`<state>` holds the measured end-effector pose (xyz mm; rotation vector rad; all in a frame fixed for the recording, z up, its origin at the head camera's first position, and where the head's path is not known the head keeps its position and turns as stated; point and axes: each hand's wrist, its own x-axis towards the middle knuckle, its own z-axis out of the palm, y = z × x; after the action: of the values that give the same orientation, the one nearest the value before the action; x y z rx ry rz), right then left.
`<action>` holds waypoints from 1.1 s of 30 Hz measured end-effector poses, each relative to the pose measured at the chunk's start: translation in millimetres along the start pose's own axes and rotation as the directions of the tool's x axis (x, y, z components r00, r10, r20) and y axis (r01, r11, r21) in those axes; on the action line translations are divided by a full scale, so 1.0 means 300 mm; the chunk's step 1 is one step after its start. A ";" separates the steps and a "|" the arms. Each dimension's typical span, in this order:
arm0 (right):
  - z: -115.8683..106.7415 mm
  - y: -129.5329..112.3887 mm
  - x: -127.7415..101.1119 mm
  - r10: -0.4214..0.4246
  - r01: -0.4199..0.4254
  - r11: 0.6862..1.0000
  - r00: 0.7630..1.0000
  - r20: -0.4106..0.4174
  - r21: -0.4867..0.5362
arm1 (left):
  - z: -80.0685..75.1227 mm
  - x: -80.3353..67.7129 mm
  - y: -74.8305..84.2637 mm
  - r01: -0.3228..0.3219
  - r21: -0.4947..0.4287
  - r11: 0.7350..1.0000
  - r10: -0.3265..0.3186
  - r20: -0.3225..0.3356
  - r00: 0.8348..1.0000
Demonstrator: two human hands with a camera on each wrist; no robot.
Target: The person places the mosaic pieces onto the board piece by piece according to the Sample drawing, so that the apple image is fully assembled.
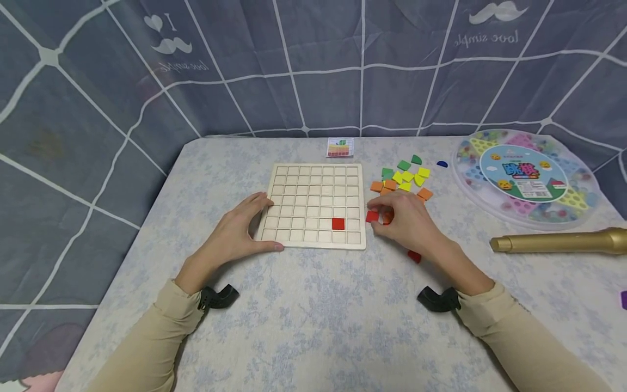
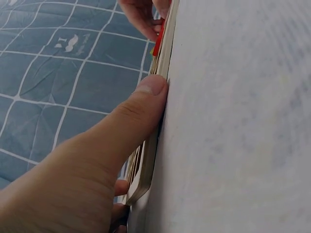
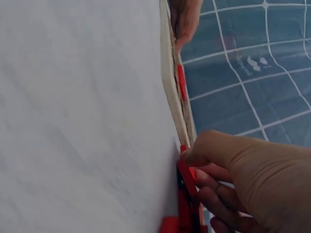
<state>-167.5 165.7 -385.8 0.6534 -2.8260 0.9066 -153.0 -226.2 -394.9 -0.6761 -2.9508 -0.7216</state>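
the spread left hand (image 1: 235, 231) braced a pale square wooden grid board (image 1: 302, 200); just beside its right edge, the right hand (image 1: 409, 220) pinched a flat red square tile (image 1: 372, 216). placing seemed underway, next calling for alignment above the board.

Grid board (image 1: 309, 200) mid-frame looks matt wood; game case (image 1: 580, 182) upper right, clear glossy plastic; curtain (image 1: 323, 46) along top, creased cloth.

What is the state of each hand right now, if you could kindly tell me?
Left hand: open, resting against two edges of the pale, square wooden grid board.
Right hand: closed, holding a flat red square tile.
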 end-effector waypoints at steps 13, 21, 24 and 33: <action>-0.034 -0.031 -0.004 -0.006 0.005 0.999 1.000 0.031 0.032 | 0.029 0.003 0.034 0.000 -0.011 1.000 0.000 -0.031 1.000; 0.009 -0.097 -0.006 -0.093 0.089 0.993 0.994 0.052 0.070 | 0.043 0.010 0.063 0.006 -0.035 0.999 -0.007 -0.032 0.999; 0.030 -0.115 0.001 -0.126 0.121 0.989 0.991 0.049 0.089 | 0.043 0.010 0.067 0.007 -0.034 0.999 -0.008 -0.028 1.000; 0.076 -0.149 0.033 -0.151 0.142 0.983 0.986 0.075 0.118 | 0.049 0.019 0.065 0.018 -0.032 0.999 -0.018 0.003 1.000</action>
<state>-156.4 116.3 -378.3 0.9213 -2.7685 1.0398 -148.8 -201.8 -398.8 -0.6538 -2.9571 -0.7723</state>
